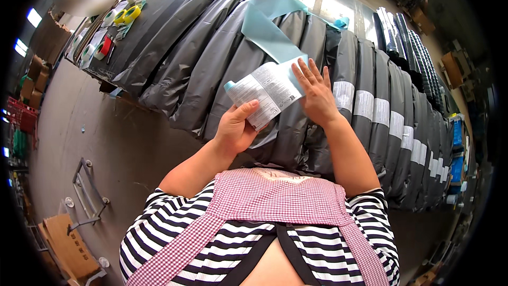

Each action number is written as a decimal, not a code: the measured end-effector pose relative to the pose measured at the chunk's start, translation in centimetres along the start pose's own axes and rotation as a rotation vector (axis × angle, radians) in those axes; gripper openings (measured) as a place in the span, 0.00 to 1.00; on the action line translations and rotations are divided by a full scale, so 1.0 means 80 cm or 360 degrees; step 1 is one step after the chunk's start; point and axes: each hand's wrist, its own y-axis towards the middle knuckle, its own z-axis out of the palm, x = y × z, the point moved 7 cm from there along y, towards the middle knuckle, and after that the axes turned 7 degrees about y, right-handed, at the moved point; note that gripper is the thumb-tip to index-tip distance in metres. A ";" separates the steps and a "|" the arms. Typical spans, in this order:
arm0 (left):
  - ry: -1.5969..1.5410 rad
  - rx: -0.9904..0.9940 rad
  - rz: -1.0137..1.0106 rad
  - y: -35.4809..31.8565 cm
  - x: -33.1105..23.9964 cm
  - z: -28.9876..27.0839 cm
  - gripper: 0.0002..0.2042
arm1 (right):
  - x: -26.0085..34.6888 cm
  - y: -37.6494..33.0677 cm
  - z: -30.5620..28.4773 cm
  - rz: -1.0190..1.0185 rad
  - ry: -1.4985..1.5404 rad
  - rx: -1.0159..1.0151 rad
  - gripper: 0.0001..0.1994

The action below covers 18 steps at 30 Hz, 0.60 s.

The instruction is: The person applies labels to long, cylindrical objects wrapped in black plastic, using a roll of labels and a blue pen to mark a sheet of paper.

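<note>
On the far left of the long dark worktable (174, 0), rolls of yellow, white and red tape (114, 21) lie at its edge, well apart from the hands.

The grey plastic mailer bags (211, 69) are laid overlapping in a row across the table. Those to the left and centre show bare grey faces. Those to the right carry white rectangular labels (365, 105) already stuck in a line running toward the right rim. Judged from this, the right-hand portion of the row is labelled, while the bags under and to the left of the hands remain to be done.

The left hand (237, 127) is raised from a bent forearm, thumb on top and fingers beneath, pinching the lower edge of a white printed label sheet (264, 92). The sheet is held above the bags at centre, tilted. A long teal backing strip (270, 26) trails from it up and across the bags.

The right hand (315, 92) has its fingers spread and flat, gripping nothing. The fingertips lie on the right edge of the sheet where it meets the teal backing. Whether the palm presses the bag below cannot be told.
</note>
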 end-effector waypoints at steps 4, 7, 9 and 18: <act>0.0044 -0.0027 0.0155 0.000 -0.008 -0.005 0.19 | 0.087 -0.011 -0.065 -0.0226 0.0665 -0.0118 0.35; 0.0128 0.0155 0.0188 0.003 0.002 0.010 0.19 | 0.100 -0.024 -0.044 0.0056 0.0957 -0.0265 0.24; 0.0186 0.0289 0.0206 0.003 0.005 0.018 0.19 | 0.096 -0.032 -0.018 0.0203 0.1212 -0.0311 0.23; 0.0291 0.0492 0.0359 -0.001 0.003 0.034 0.16 | 0.082 -0.042 0.003 0.0638 0.2081 -0.0446 0.12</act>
